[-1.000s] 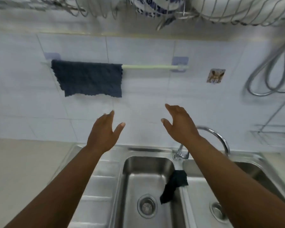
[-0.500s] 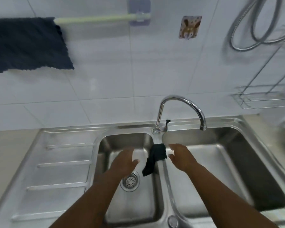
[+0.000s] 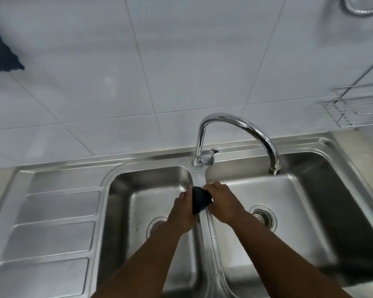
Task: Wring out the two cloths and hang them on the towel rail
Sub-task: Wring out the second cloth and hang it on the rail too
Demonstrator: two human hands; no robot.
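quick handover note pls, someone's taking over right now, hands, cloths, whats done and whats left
Left hand and right hand: both closed on the small dark cloth, bunched over the divider between the two sink basins.
Other dark cloth: only a corner shows at the upper left against the wall tiles, apparently hung; the rail itself is out of frame.
Faucet: no water visible running.
Done: one cloth seems hung.
Left: wring this cloth, then hang it on the rail.

Both hands, left (image 3: 184, 208) and right (image 3: 223, 203), meet with fingers closed, arms outstretched.
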